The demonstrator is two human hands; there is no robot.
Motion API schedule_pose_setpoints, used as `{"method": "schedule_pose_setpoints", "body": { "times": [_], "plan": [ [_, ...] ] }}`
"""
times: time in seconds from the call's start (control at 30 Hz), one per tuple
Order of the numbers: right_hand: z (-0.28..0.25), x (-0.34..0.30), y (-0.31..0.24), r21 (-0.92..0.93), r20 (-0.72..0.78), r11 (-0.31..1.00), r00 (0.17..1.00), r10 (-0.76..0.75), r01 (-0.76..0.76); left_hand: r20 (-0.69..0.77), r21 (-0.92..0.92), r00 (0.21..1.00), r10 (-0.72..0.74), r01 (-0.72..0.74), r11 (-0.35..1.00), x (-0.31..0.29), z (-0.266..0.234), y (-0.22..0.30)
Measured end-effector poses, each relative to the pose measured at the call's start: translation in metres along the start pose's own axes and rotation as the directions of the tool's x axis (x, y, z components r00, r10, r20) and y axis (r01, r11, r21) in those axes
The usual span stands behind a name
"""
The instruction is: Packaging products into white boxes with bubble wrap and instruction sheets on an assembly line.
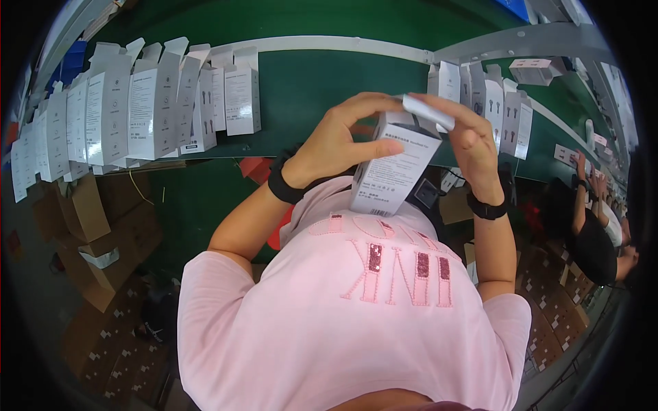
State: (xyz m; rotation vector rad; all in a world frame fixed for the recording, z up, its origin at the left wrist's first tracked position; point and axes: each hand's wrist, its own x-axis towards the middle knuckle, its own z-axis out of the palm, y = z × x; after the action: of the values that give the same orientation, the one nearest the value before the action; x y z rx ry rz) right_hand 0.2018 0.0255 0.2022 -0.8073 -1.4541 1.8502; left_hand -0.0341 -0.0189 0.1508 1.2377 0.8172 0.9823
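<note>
A person in a pink top holds a small white cardboard carton (394, 171) up in front of the chest, above the near edge of the green bench (308, 89). The left hand (336, 144) grips the carton's left side, its fingers (363, 147) clamped on the wall. The right hand (473, 140) reaches over the top, its fingers (445, 106) closed on the carton's open white flap (428, 111), which sticks out tilted at the far end. Both wrists wear black bands.

On the bench to the far left stands a row of matching white cartons (137, 109) with raised flaps, packed side by side. A smaller group of white cartons (493, 103) stands to the right. Brown cardboard boxes (89, 226) sit on the floor at left.
</note>
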Motion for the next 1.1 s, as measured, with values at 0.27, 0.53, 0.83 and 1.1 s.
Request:
{"method": "schedule_pose_setpoints", "body": {
  "times": [0.27,0.53,0.83,1.1],
  "plan": [
    [0.009,-0.020,-0.010,-0.371,-0.155,0.922,0.986,0.052,-0.107,-0.066,-0.173,0.993,-0.094,0.081,0.981,0.017,0.018,-0.003],
    [-0.022,-0.060,-0.032,-0.554,-0.320,0.830,0.937,-0.137,-0.068,0.055,-0.174,0.998,0.021,-0.011,0.985,0.057,0.062,0.009],
    [-0.210,-0.177,-0.086,-0.556,-0.831,0.728,0.305,-0.466,-0.401,0.196,0.169,0.934,0.300,-0.334,0.927,0.125,0.145,0.062],
    [-0.500,-0.268,0.095,-0.424,-0.891,0.616,0.183,-0.416,-0.664,-0.025,0.120,0.987,-0.157,0.159,0.980,0.119,0.192,0.017]
  ]
}}
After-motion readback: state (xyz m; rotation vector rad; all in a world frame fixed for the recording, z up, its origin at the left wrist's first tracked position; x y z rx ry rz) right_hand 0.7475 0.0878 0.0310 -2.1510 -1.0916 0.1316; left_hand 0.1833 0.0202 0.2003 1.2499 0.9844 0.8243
